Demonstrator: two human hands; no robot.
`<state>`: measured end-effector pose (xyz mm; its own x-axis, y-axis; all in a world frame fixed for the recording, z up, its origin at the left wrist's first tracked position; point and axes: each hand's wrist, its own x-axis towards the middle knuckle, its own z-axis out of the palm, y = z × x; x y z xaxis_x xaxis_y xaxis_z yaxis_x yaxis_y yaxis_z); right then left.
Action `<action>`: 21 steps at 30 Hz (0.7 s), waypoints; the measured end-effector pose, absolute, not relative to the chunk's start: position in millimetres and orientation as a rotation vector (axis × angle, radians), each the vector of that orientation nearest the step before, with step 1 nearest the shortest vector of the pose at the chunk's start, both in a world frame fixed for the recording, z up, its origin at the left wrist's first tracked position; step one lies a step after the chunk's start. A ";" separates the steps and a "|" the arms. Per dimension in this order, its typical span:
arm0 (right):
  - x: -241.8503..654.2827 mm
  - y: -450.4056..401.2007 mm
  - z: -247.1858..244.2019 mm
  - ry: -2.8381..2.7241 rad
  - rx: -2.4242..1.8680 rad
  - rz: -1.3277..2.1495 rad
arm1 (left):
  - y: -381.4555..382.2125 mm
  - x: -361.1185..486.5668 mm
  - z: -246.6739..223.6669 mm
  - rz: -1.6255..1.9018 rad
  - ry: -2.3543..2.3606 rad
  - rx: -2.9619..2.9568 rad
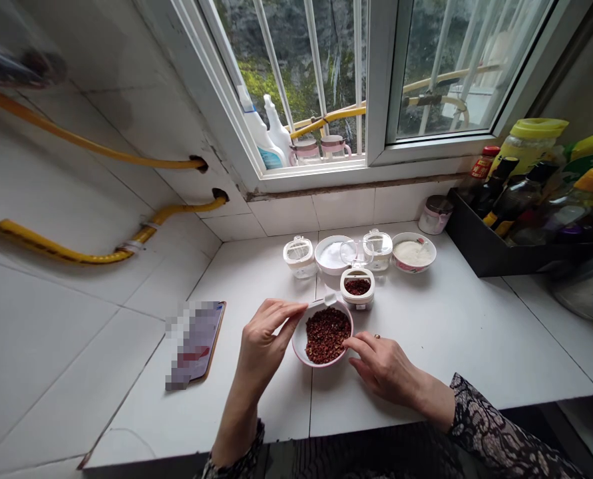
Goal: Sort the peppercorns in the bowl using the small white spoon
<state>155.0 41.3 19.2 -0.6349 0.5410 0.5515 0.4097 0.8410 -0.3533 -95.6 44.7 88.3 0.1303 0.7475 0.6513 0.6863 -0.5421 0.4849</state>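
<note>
Lace sleeve (498,426); left fingers (285,310) pinch spoon (330,299); right fingers (360,346) hold bowl (299,338) rim.

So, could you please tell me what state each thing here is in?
Near bowl, upright, holding red granules
Spoon, pinched in the left fingers
Right fingers, at the near bowl's rim
Front jar, open, more red granules inside
Left jar, lid apparently down
Back jar, lid unclear
Left back bowl, holding white powder
Right back bowl, holding pale grains
Pink jar, dark lid on
Phone, lying flat
Window, left side apparently open
</note>
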 end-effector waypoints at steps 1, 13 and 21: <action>155.1 41.3 18.7 -2.346 -0.688 0.256 | 41.8 -100.9 86.3 1.337 1.473 2.296; 154.5 41.7 17.2 -2.331 -0.685 0.238 | 39.7 -89.5 47.0 1.137 1.542 2.276; 154.5 41.7 18.8 -2.341 -0.686 0.214 | 30.2 -99.9 51.6 1.254 1.555 2.120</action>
